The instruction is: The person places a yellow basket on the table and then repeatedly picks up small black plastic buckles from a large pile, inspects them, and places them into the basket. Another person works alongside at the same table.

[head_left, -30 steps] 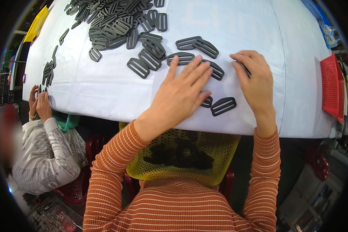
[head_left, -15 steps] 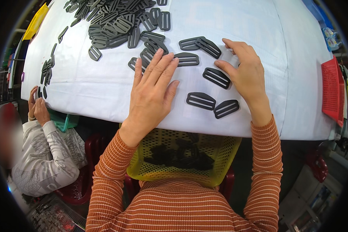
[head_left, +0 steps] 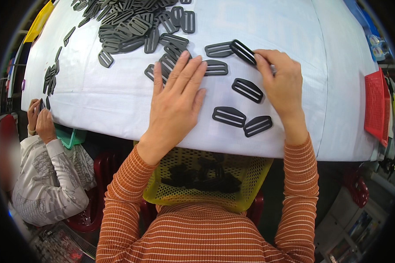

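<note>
My right hand (head_left: 281,74) pinches one end of a black plastic slide buckle (head_left: 242,51) between thumb and fingers. The buckle's other end lies over a second slide buckle (head_left: 218,49) on the white cloth. Flat and with fingers stretched out, my left hand (head_left: 174,103) rests over several more buckles, partly covering them; one buckle (head_left: 216,68) sticks out beyond its fingertips. Between my hands lie a single buckle (head_left: 247,90) and, nearer to me, two buckles side by side, the left one (head_left: 228,116) and the right one (head_left: 258,126).
A large heap of buckles (head_left: 127,28) covers the far left of the white table (head_left: 285,26). A yellow perforated basket (head_left: 162,199) with dark pieces sits at my lap. At the left a person (head_left: 52,184) handles buckles. A red basket (head_left: 376,105) stands at the right edge.
My right thumb and fingers have closed on the upper buckle, which is now tilted up at its near end. The left hand has barely moved.
</note>
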Available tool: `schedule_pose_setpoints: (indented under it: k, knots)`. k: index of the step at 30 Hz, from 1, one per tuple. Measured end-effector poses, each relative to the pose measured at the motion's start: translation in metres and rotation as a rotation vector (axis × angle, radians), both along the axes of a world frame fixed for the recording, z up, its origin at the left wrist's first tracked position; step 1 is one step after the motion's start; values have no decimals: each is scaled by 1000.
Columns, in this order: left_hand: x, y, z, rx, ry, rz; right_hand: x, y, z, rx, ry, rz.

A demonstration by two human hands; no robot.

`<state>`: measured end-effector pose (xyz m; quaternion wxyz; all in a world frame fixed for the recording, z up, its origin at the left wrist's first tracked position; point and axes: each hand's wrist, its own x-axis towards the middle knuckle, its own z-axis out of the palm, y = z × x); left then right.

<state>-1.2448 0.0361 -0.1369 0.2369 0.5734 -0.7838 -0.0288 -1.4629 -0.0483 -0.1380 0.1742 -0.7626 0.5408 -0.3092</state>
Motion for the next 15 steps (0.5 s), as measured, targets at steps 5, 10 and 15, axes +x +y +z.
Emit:
schedule_pose_setpoints:
  k: [5,10,15]
  knots:
    - [3,0,-5,22,-76,-65,-10,-9,6,-158,159,-57]
    - [10,12,-8,15,-100,-75,8,-27,0,-239,74,206]
    - [15,22,-2,0,30,7,25,-35,-7,-324,93,358]
